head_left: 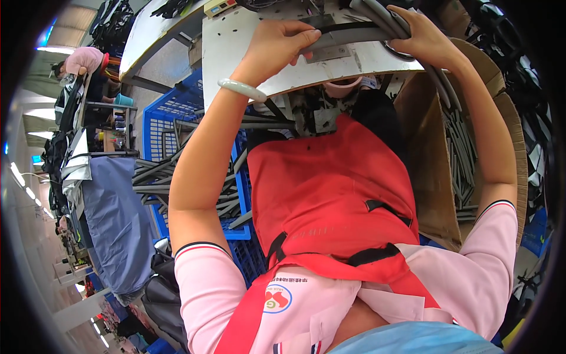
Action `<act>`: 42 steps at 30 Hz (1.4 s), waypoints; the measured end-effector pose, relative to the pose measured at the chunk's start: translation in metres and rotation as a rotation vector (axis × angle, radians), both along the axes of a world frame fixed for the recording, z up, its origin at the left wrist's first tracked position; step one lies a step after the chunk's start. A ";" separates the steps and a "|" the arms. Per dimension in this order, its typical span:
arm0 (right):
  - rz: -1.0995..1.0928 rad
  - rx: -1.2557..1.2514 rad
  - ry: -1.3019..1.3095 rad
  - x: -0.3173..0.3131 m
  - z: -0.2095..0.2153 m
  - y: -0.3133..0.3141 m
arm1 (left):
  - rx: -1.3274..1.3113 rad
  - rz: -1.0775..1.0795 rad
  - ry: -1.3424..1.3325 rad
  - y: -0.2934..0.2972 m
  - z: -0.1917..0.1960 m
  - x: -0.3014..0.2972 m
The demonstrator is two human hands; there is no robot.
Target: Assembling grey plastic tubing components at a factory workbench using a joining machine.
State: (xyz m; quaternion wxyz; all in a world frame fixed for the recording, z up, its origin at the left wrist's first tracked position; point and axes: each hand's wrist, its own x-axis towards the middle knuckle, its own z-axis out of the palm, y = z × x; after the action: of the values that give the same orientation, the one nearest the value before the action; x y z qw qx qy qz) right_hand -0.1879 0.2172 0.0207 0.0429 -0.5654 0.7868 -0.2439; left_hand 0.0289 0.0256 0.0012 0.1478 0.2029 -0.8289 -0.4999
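Upper middle of frame: grey strip (351, 35) spans between the 2 hands, over a white sewing table (227, 44). Left hand (286, 42): thumb and forefinger pinched on the strip's left end. Right hand (424, 38): fingers clamped round the strip's other end and a bundle of grey tubes (380, 16), upper right.

Risks. Left pinch takes in only the tip; if the strip is springy, a hard pull from the right could slip it free. Right hand carries several pieces at once, so easing its fingers for 1 could let others drop. Bundle tails hang past the table front toward the cardboard box (421, 159), right of frame; a sweep that way could catch them on its flaps. Pale bracelet (243, 90) sits close to the table's front edge and might knock it.

Machine parts at the top edge are dark and cut off; cannot tell how near they come to the fingers.

Edges and room. Table's curved front edge runs below both hands. Left of the left hand, a speckled stretch of tabletop gives room sideways. Blue crate (154, 112), left of centre, and the box limit a low swing on either side.
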 end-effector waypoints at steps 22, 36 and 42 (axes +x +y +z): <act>-0.004 -0.021 -0.054 -0.016 0.010 -0.029 | 0.261 0.083 0.195 -0.034 -0.014 -0.021; 0.550 -0.020 0.437 0.139 -0.091 -0.036 | -0.216 -0.185 0.004 0.027 -0.046 -0.021; 0.229 0.033 0.144 0.054 -0.046 0.010 | -0.060 -0.226 -0.374 0.009 -0.075 0.058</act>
State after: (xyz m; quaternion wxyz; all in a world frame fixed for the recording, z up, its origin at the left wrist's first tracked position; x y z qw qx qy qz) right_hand -0.1344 0.2270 -0.0251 0.0231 -0.6669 0.7219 -0.1832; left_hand 0.0866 0.0346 -0.0736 -0.0594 0.1934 -0.8739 -0.4419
